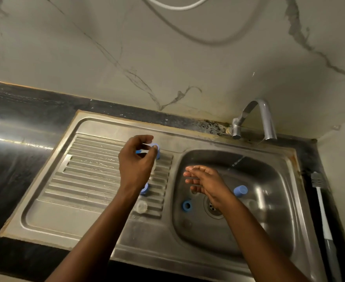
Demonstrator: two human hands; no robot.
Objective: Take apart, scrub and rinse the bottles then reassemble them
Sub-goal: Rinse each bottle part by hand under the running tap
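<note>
Over the ribbed drainboard (pixel 90 169), the left hand (pixel 136 161) curls its fingers round a blue bottle part (pixel 155 147), with a clear teat (pixel 141 206) lying near its wrist. In the basin (pixel 269 220), the right hand (pixel 205 185) hovers flat-fingered, holding nothing, between a blue ring (pixel 187 205) and a blue cap (pixel 240 190).

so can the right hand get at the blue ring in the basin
Probably yes: the right hand is open and empty above the basin, and the blue ring lies uncovered beside the drain, nothing between them.
</note>
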